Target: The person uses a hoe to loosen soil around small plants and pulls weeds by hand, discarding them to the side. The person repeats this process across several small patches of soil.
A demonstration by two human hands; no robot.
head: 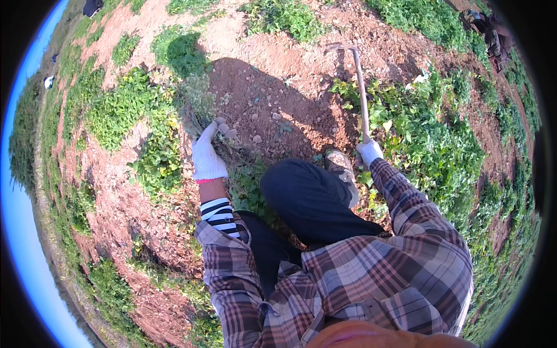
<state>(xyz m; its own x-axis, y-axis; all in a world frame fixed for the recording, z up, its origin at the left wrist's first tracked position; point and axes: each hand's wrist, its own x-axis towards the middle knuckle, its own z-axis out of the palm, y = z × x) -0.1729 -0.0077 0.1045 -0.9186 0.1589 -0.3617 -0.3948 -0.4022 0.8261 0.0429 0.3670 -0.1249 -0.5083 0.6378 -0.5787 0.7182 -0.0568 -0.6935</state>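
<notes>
My left hand (209,154), in a white knit glove with a pink cuff edge, is closed around a bunch of pulled weeds (200,93). Leafy stems stick out beyond the fingers, and a tangle of dry roots or stalks (237,152) hangs on the near side. In my right hand (370,152), gloved in white too, is the lower end of the wooden handle of a hoe (361,91). The hoe points away from me, and its narrow metal head (340,45) is at or just above the reddish soil.
Small stones (257,138) dot the shaded bare soil (265,95) before me. Low green vines grow to the right (435,130) and left (126,104). My shoe (338,162) is beside the right-hand vines. A person's dark clothing (494,39) shows at the upper right.
</notes>
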